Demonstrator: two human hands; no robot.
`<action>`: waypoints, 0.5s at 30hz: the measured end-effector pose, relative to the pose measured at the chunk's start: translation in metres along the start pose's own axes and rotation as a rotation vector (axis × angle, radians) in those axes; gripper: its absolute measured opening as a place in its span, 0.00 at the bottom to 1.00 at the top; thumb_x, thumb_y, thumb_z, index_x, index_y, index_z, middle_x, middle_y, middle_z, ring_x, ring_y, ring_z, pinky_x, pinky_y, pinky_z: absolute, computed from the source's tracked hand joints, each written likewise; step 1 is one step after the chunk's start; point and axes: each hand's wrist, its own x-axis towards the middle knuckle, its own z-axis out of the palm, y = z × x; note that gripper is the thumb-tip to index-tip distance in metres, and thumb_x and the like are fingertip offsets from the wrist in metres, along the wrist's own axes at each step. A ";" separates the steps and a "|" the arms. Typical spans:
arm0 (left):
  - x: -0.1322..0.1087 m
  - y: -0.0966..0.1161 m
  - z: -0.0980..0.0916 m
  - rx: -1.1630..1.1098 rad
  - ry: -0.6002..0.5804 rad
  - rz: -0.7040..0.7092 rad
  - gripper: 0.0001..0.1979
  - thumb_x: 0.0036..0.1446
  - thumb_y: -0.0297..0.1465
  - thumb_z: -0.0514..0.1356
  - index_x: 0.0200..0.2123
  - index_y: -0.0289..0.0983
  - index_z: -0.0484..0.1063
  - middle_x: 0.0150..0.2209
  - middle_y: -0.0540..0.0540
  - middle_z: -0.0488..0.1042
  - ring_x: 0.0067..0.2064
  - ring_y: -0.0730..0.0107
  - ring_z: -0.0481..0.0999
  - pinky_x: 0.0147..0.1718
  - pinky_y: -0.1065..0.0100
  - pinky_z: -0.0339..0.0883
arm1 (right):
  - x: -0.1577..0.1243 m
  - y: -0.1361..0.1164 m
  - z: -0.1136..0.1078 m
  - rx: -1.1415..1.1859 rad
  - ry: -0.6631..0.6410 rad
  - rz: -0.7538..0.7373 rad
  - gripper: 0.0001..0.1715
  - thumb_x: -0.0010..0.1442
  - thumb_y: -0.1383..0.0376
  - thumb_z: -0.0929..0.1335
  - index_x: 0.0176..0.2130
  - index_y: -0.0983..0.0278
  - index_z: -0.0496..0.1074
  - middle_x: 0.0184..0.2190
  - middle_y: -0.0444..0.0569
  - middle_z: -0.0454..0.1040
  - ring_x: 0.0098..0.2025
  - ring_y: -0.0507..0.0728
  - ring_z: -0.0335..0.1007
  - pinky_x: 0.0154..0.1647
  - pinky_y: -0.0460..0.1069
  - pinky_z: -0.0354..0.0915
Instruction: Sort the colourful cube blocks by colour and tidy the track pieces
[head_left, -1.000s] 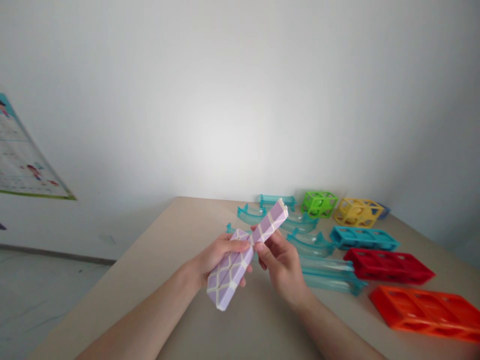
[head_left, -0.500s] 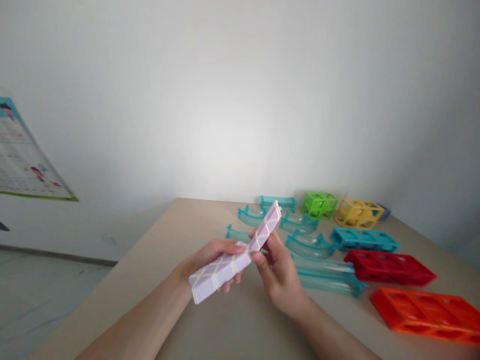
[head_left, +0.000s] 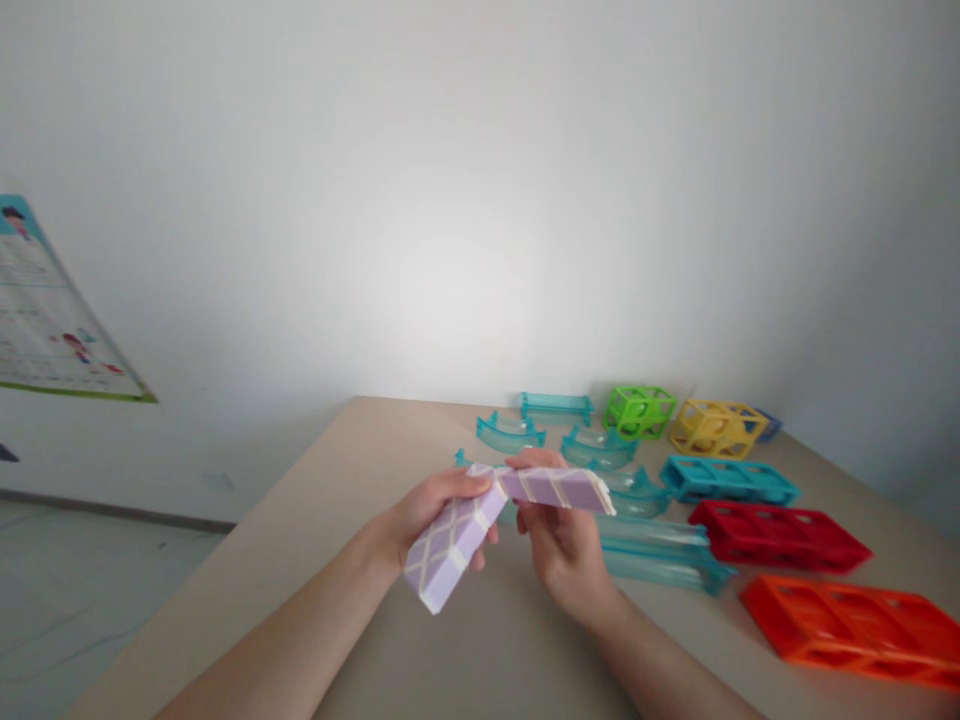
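Observation:
Both my hands hold a lilac twist-puzzle bar [head_left: 480,520] with white diamond lines above the beige table [head_left: 360,500]. The bar is bent at its middle. My left hand [head_left: 435,510] is closed around the lower half, which slants down towards me. My right hand [head_left: 562,545] grips the other half, which points right and lies nearly level. The bend sits between my two thumbs.
Clear teal curved track pieces [head_left: 622,490] lie just beyond my right hand. To the right lie open frame blocks: green [head_left: 639,410], yellow [head_left: 716,425], teal [head_left: 727,480], red [head_left: 776,535] and orange [head_left: 855,625]. A white wall is behind; a poster [head_left: 45,310] hangs at left.
The half in my right hand swung from pointing up and away to lying nearly level towards the right. The half in my left hand tilted down again.

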 end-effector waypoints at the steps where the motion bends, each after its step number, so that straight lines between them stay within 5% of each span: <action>1: 0.001 -0.001 0.001 0.002 0.038 0.041 0.13 0.52 0.38 0.62 0.34 0.33 0.70 0.22 0.44 0.77 0.18 0.65 0.76 0.15 0.71 0.70 | 0.002 0.000 0.000 0.107 0.048 0.087 0.14 0.60 0.60 0.67 0.46 0.62 0.70 0.33 0.50 0.70 0.30 0.56 0.66 0.25 0.49 0.65; 4: 0.003 -0.002 0.000 0.040 0.169 0.144 0.14 0.50 0.37 0.65 0.34 0.34 0.67 0.25 0.45 0.78 0.20 0.63 0.78 0.18 0.68 0.72 | 0.010 -0.001 -0.001 0.435 0.089 0.359 0.17 0.57 0.54 0.67 0.36 0.65 0.72 0.24 0.45 0.67 0.21 0.52 0.61 0.15 0.45 0.59; 7: 0.002 0.001 -0.004 0.154 0.266 0.237 0.16 0.48 0.37 0.67 0.35 0.34 0.67 0.26 0.46 0.77 0.20 0.66 0.76 0.19 0.68 0.71 | 0.015 -0.002 -0.005 0.649 -0.080 0.646 0.26 0.58 0.47 0.63 0.28 0.67 0.71 0.21 0.46 0.69 0.16 0.51 0.62 0.12 0.45 0.59; 11: -0.001 0.004 -0.004 0.261 0.271 0.254 0.17 0.46 0.38 0.69 0.33 0.35 0.68 0.23 0.51 0.71 0.22 0.73 0.72 0.23 0.67 0.73 | 0.015 -0.005 -0.011 0.722 -0.316 0.894 0.28 0.61 0.49 0.60 0.35 0.70 0.74 0.19 0.47 0.72 0.15 0.51 0.67 0.12 0.43 0.62; 15: -0.003 0.004 -0.002 0.300 0.218 0.218 0.17 0.46 0.38 0.69 0.34 0.35 0.69 0.24 0.50 0.72 0.22 0.73 0.71 0.22 0.68 0.73 | 0.014 -0.006 -0.014 0.719 -0.397 0.979 0.22 0.61 0.56 0.62 0.40 0.72 0.74 0.19 0.46 0.73 0.15 0.50 0.69 0.13 0.41 0.64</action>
